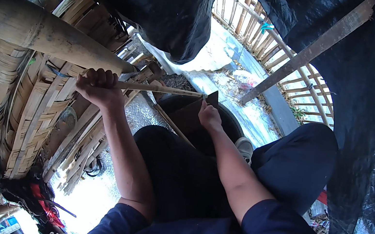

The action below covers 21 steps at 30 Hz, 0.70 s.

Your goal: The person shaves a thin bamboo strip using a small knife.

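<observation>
My left hand (99, 87) is wrapped round one end of a pale bamboo strip (162, 90), held roughly level in front of me. The strip runs rightward to my right hand (209, 116), whose fingers are closed at its far end. A small pale tip shows above those fingers; what exactly they grip is too small to tell. Just behind the right hand rises the pointed corner of a dark brown flat piece (186, 118). It leans over a round black tub (229, 123) between my legs.
A thick bamboo pole (40, 27) crosses at the left, above woven bamboo panels (43, 114) and stacked strips (84, 149). Black plastic sheeting (165, 10) hangs overhead and at the right. A slanting wooden post (308, 53) stands before a bamboo fence (277, 43).
</observation>
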Tool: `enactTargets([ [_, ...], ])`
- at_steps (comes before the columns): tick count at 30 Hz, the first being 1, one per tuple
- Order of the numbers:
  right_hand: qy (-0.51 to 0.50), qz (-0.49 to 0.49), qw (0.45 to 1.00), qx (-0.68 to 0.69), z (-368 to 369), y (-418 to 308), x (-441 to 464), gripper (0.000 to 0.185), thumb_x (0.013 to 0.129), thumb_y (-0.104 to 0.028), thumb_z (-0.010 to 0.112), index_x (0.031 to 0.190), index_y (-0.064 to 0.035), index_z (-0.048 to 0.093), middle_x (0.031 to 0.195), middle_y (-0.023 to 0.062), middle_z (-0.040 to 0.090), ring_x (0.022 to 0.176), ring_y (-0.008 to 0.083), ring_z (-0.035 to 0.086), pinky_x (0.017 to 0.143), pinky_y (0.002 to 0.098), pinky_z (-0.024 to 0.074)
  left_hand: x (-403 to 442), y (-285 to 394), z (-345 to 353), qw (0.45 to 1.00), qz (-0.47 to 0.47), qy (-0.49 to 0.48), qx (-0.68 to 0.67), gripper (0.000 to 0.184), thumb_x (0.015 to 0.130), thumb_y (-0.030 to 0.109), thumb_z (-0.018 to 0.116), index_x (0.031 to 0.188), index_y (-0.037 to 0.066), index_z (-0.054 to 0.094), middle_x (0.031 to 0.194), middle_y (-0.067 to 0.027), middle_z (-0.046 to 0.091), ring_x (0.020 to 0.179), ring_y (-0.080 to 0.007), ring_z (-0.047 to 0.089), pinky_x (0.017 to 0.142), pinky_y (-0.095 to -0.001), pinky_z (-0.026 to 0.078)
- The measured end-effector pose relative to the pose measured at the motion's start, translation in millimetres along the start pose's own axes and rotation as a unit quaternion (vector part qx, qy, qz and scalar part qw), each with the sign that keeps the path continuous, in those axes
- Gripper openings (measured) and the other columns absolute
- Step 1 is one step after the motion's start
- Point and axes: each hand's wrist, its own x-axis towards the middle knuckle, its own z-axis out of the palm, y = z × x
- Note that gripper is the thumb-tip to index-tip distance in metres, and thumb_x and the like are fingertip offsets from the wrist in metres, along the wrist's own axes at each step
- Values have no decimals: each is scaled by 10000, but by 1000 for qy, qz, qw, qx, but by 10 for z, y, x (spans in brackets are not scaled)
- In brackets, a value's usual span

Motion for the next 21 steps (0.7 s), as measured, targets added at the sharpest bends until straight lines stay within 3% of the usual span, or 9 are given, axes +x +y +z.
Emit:
enactTargets([
  [3, 54, 6, 998, -11, 76, -113, -8, 388, 987, -254, 289, 1143, 23, 513, 921, 286, 622, 803, 427, 639, 754, 511, 500, -43, -43, 45, 999, -11, -45, -22, 415, 890, 422, 351, 575, 170, 250, 454, 35, 205, 395, -86, 148, 398, -263, 121],
  [6, -32, 20, 993, 110, -352, -699, -201, 431, 981, -307, 311, 1135, 17, 549, 915, 284, 627, 832, 388, 652, 735, 483, 519, -39, -46, 132, 1000, -1, -29, 7, 420, 898, 407, 334, 566, 170, 230, 456, 36, 184, 401, -86, 135, 406, -266, 117],
  [9, 39, -51, 998, -5, 142, 176, 48, 439, 964, -282, 338, 1159, 55, 541, 895, 285, 637, 814, 382, 653, 737, 482, 518, -30, -18, 58, 999, -1, -27, 17, 410, 892, 411, 326, 573, 170, 236, 464, 35, 189, 409, -85, 137, 407, -267, 115],
  [10, 5, 128, 990, 60, 1, 234, -5, 402, 936, -207, 348, 1180, 51, 537, 831, 260, 648, 773, 374, 654, 738, 475, 518, -28, -16, 52, 999, 0, -28, 17, 410, 892, 411, 326, 573, 170, 236, 464, 35, 189, 409, -85, 137, 407, -267, 115],
  [11, 6, 127, 990, 62, -23, 143, -4, 402, 936, -207, 348, 1180, 51, 537, 831, 260, 648, 773, 374, 654, 738, 475, 518, -21, -23, 45, 999, -4, -42, 6, 411, 889, 415, 332, 571, 171, 240, 461, 36, 196, 406, -85, 142, 405, -265, 115],
  [15, 5, -70, 995, -66, -196, -540, -117, 475, 896, -240, 459, 1245, 82, 446, 865, 240, 660, 792, 368, 659, 751, 463, 520, -46, -42, 130, 999, -7, -35, -5, 414, 878, 415, 350, 558, 175, 247, 442, 42, 195, 387, -82, 144, 394, -258, 116],
  [17, 25, -107, 982, 155, -251, -635, -182, 540, 991, -376, 293, 873, 14, 647, 849, 284, 640, 763, 443, 633, 719, 506, 511, -44, -31, 107, 1000, 1, -7, 7, 405, 876, 406, 345, 559, 174, 246, 443, 42, 193, 387, -82, 140, 394, -257, 116],
  [19, 106, -162, 977, 93, 65, -63, -89, 566, 990, -375, 296, 855, 51, 644, 848, 290, 641, 771, 437, 637, 717, 490, 517, -19, -11, 60, 1000, 9, 15, 17, 397, 875, 396, 341, 561, 174, 245, 443, 41, 191, 387, -82, 137, 394, -257, 115],
  [21, 33, 115, 991, 59, -9, 270, -109, 608, 989, -396, 289, 857, 81, 642, 866, 292, 644, 770, 435, 643, 722, 482, 520, 1, -11, -15, 999, -3, -27, -16, 377, 872, 379, 331, 567, 173, 249, 446, 41, 196, 387, -81, 138, 394, -256, 118],
])
